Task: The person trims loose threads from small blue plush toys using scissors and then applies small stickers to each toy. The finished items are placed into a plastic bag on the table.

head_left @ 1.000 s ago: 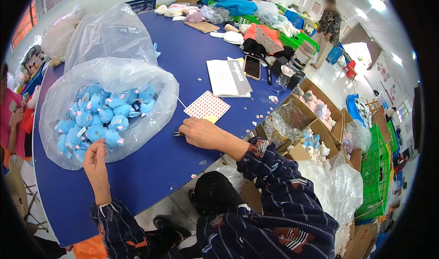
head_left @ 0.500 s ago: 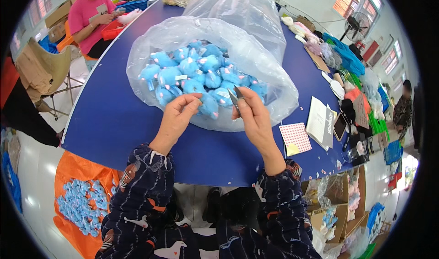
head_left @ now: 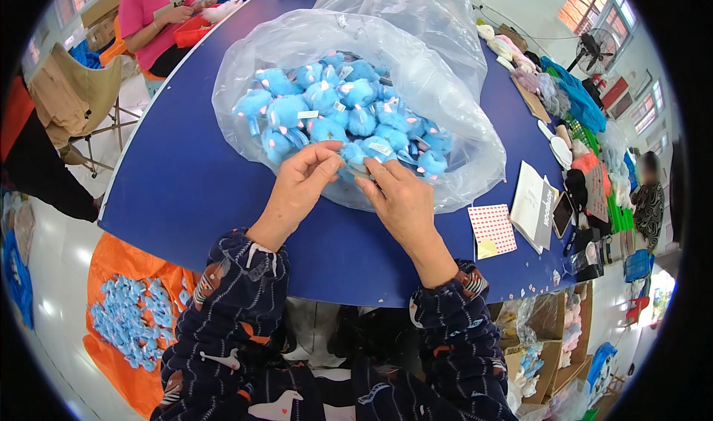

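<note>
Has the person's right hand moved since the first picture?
Yes: the right hand has moved left, away from the red-patterned sheet and over to the blue plush toys.

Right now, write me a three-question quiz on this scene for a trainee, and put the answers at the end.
1. Short answer: Which of the person's hands is nearer the red-marked sheet on the blue table?

2. Multiple choice: What colour are the plush toys in the clear plastic bag?
A) yellow
B) blue
C) green

3. True or false: The orange sheet with small blue pieces on it is spread on the table.

Key:
1. The right hand.
2. B.
3. False: the orange sheet lies on the floor, at the lower left of the view.
</note>
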Demonstrator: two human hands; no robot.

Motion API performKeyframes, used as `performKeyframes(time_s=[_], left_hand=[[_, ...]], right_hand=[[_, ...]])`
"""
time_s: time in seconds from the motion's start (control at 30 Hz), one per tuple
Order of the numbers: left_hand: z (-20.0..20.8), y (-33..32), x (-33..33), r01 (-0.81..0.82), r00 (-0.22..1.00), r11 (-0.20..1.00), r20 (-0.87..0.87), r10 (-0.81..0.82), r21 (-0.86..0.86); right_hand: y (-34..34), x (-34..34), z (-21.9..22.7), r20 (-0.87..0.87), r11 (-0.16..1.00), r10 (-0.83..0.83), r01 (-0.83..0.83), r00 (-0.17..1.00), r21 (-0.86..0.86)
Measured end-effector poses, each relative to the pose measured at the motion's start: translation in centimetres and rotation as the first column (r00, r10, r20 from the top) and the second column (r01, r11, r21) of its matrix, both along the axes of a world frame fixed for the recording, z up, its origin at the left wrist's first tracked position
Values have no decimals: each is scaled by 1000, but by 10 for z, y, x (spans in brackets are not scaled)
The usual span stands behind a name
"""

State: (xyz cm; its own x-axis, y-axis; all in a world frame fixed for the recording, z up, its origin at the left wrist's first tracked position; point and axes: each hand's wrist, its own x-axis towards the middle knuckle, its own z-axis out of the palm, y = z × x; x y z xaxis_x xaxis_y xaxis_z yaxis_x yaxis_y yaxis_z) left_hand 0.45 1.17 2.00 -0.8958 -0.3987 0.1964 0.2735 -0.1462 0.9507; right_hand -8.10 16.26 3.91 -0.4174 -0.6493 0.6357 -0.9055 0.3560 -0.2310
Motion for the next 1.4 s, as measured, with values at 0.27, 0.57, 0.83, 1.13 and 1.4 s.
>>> performKeyframes(time_s=[0.27, 0.57, 0.83, 1.13, 1.4], left_hand=[[-3, -2, 1, 13, 1000, 993, -11, -14, -120], [6, 3, 3, 29, 999, 959, 44, -17, -282], [41, -25, 35, 769, 579, 579, -89, -810, -271], [0, -16, 0, -177, 946, 839, 146, 289, -514], [-2, -2, -6, 124, 989, 987, 92, -115, -101]], right_hand=[[-2, 3, -1, -51, 999, -47, 48, 998, 20], [-4, 3, -7, -104, 999, -51, 52, 993, 10], [9, -17, -1, 573, 964, 150, 9, 805, -265], [6, -15, -10, 737, 989, 95, 24, 669, -149], [4, -9, -9, 792, 928, 339, -43, 508, -370]])
